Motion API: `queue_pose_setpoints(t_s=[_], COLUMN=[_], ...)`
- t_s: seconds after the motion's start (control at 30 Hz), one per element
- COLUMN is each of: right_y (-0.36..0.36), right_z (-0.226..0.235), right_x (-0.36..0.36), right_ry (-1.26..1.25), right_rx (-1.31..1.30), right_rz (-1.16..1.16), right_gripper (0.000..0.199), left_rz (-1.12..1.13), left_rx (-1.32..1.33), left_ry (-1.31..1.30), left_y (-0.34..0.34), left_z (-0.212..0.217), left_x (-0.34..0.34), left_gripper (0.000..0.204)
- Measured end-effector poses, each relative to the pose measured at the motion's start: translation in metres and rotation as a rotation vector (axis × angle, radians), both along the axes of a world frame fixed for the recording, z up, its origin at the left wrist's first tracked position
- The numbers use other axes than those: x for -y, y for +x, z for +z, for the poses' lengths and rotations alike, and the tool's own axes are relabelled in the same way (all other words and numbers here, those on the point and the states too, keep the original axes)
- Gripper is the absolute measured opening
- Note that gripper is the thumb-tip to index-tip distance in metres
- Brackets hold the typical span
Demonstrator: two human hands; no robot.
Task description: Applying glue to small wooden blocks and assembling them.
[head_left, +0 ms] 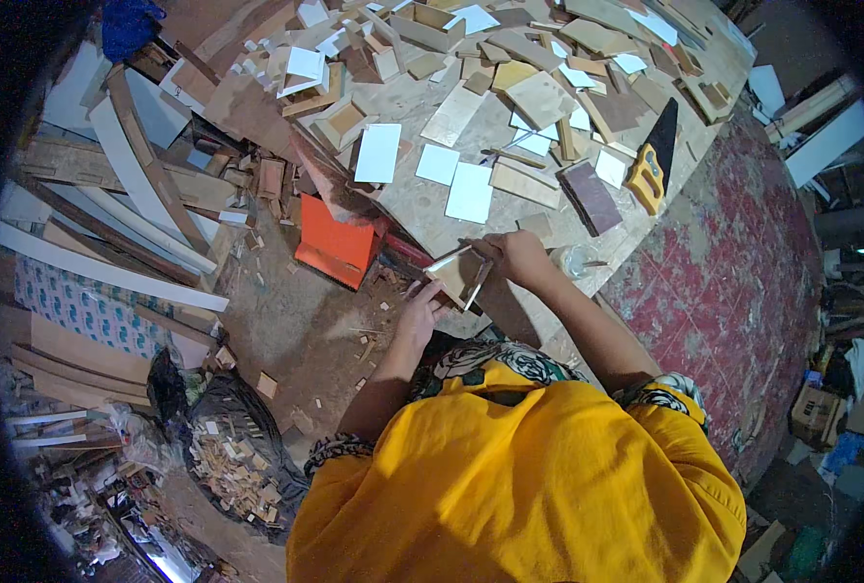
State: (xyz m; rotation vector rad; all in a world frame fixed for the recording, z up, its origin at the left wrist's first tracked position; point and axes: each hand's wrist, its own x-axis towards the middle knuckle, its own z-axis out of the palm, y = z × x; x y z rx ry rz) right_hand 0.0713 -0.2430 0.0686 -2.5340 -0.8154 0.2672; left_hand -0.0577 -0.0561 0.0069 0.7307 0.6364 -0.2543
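Observation:
A small open wooden box point(463, 276) with white edges is tilted at the near corner of the work table, just in front of my body. My left hand point(418, 313) grips its near left side, with the fingers curled at the edge. At the box's far right corner, my right hand point(518, 257) is closed, its fingertips pinched together over the rim. Something thin and dark shows at those fingertips, too small to make out. Beside my right wrist stands a clear round container point(574, 260) with a stick across it.
Wood offcuts and white panels point(469, 192) cover the table point(408, 199). A yellow-handled handsaw point(650, 175) lies near its right edge. An orange-red piece point(335, 241) is below the left edge. Long boards point(111, 262) and a black bag of scraps point(238, 457) are at left.

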Motion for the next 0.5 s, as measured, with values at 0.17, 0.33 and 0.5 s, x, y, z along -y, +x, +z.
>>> queue_pose_setpoints(t_s=[0.17, 0.33, 0.5], right_y=[-0.004, -0.004, -0.004], right_z=[0.005, 0.004, 0.009], right_x=[0.0, -0.002, -0.005], right_ry=[0.027, 0.036, -0.004], right_rx=[0.001, -0.022, -0.058], right_rz=[0.011, 0.034, 0.051], right_gripper=[0.023, 0.021, 0.018], left_rz=[0.045, 0.074, 0.1], left_rx=[-0.013, -0.055, -0.07], left_ry=[-0.016, 0.008, 0.001], left_y=[0.0, 0.0, 0.001], left_z=[0.009, 0.013, 0.011], left_x=[0.005, 0.006, 0.006], left_gripper=[0.029, 0.029, 0.045])
